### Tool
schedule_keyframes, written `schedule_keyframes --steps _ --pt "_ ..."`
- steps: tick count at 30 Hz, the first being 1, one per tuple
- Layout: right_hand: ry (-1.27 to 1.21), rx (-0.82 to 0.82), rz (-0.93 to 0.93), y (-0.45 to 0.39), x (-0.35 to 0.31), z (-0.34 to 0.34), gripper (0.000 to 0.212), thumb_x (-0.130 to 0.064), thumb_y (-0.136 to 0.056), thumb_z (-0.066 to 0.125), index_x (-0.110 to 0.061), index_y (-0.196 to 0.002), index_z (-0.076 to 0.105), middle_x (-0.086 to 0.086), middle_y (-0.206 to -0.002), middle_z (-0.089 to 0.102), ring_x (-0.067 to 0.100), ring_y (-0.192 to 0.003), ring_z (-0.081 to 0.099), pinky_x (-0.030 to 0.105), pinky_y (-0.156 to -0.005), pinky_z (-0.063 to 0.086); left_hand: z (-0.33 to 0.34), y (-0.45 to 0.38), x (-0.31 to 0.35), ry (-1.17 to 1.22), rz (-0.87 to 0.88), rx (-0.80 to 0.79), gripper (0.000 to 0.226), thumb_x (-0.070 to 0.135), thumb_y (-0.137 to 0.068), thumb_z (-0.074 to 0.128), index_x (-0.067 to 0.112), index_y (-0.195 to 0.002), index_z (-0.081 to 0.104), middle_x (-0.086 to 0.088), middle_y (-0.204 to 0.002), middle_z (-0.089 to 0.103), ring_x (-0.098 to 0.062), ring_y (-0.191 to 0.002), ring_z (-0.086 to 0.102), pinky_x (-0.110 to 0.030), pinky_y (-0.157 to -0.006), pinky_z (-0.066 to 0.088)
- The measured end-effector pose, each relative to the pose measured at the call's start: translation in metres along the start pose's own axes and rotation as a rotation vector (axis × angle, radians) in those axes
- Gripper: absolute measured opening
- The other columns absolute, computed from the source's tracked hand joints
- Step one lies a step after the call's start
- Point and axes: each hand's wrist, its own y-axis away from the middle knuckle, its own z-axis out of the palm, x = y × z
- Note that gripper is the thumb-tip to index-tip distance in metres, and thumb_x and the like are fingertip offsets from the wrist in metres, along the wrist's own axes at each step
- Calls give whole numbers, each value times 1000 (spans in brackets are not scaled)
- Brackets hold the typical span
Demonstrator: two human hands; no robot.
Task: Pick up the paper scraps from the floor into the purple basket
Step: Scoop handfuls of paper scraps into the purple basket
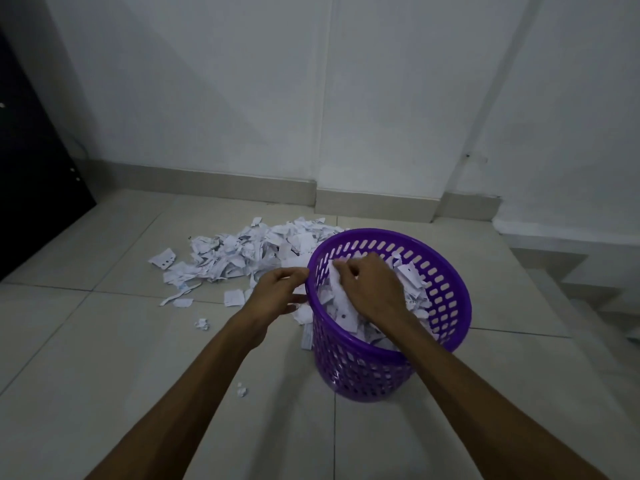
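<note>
Over the purple basket [446, 292], the right hand [372, 289] holds curled fingers round a clump of paper scraps [341, 303] above the scraps already inside. Outside, the left hand [277, 289] grips the rim. A large pile [242, 252] remains on the floor [104, 358]; loose pieces may flutter past the rim on release.

Print on the paper scraps [242, 252] can't be read, and the dark cabinet [31, 174] gets cut off at the left edge.

A dark cabinet [31, 168] stands at left against the white wall [242, 81].
</note>
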Motion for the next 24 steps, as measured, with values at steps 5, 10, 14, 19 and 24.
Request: schedule_keyframes --steps 5,10,14,19,24 --pt "-118 247 -169 -9 -47 -7 34 -39 -100 52 -11 -98 71 4 -100 60 13 -84 56 28 -77 50 -30 -4 -5 88 -19 56 32 29 -94 63 18 -123 62 3 -110 70 -17 -91 71 -28 -76 56" --pt "-231 164 -424 3 -107 17 23 -30 -96 61 -9 -96 70 2 -95 58 7 -75 55 8 -67 40 -71 1 -26 126 -60 91 30 27 -93 64 18 -121 63 2 -113 70 -21 -95 71 -31 -82 55" --pt "-283 -172 -437 23 -112 61 7 -21 -91 67 -18 -97 70 -6 -89 62 4 -75 56 21 -72 50 -102 6 -60 83 -148 149 29 26 -92 66 19 -119 64 0 -112 70 -20 -91 71 -33 -84 55" --pt "-325 -627 -155 65 -78 131 29 -14 -81 78 -24 -108 73 -4 -99 68 7 -82 61 29 -80 55 -129 13 -111 0 -279 162 30 22 -93 64 18 -122 63 2 -108 68 -19 -88 70 -28 -74 53" --pt "-272 -683 -61 98 -45 190 36 -13 -79 78 -21 -114 73 0 -112 69 11 -98 64 10 -83 44 -147 9 -145 21 -384 166 31 21 -92 65 15 -123 64 0 -109 68 -23 -91 70 -29 -78 54"
